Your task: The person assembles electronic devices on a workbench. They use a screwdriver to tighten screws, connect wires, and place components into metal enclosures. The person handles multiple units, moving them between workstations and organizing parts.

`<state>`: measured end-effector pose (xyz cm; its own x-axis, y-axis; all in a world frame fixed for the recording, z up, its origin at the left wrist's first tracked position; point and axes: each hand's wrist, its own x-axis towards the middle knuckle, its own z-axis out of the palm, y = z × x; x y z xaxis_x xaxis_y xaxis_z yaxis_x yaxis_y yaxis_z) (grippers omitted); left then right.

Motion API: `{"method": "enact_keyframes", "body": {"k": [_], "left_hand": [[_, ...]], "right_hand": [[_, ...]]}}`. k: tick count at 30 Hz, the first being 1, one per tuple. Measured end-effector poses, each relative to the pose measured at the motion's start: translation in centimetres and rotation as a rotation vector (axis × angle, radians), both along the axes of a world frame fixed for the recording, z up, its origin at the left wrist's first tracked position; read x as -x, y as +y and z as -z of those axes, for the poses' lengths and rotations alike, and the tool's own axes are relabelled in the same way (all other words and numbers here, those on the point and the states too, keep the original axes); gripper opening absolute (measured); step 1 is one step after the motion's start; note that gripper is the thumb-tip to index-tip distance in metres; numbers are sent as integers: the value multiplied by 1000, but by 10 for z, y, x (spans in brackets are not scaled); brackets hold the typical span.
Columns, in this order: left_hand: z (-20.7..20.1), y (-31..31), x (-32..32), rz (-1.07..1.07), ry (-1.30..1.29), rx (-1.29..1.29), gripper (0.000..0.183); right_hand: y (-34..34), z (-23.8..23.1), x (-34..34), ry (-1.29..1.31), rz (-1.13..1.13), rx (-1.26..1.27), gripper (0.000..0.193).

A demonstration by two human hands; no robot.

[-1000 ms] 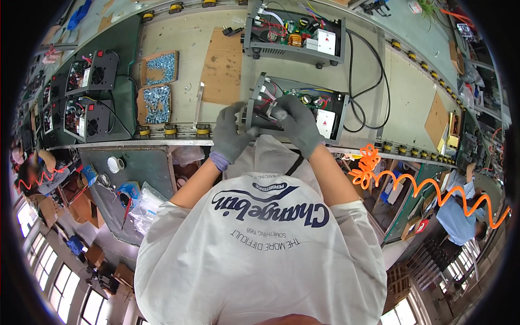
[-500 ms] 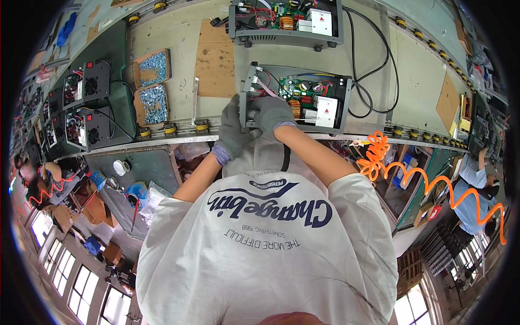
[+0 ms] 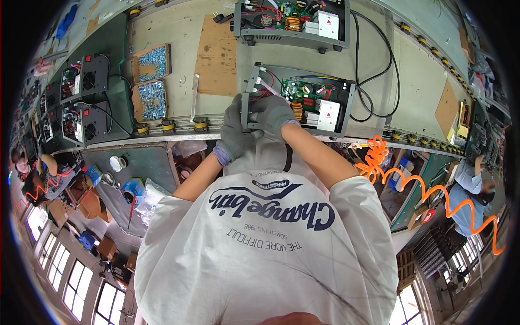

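An open grey metal case (image 3: 346, 111) lies in front of me, with a green circuit board (image 3: 309, 89), a copper coil (image 3: 297, 111) and a white plate (image 3: 328, 115) inside. Both my hands wear grey gloves at its left end. My left hand (image 3: 236, 131) is closed against the outer side of the end panel, fingers pointing away from me. Curled over that panel, my right hand (image 3: 272, 112) has its fingertips in the case near thin red and pink wires (image 3: 264, 89). Whatever those fingertips pinch is hidden behind the hand.
A second open case (image 3: 292, 37) stands behind, with a black cable (image 3: 391, 65) looping at its right. Two cardboard trays of small screws (image 3: 153, 100) lie left, near a metal strip (image 3: 194, 97). More units (image 3: 89, 122) stand far left. An orange coiled hose (image 3: 428, 192) hangs right.
My hands stay at the case's left end, almost in the same pose. The whole view has shifted slightly.
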<state>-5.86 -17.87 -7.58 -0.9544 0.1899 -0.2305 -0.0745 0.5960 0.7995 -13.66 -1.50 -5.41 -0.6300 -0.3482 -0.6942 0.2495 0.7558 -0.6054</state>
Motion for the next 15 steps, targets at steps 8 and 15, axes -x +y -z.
{"method": "enact_keyframes", "body": {"k": [8,15], "left_hand": [[-5,4,1,-54,-28,-55,117],[-5,4,0,-59,6,-39,117]], "right_hand": [[-2,6,-5,66,-4,-54,30],[-10,0,-4,101,-80,-148,30]]}}
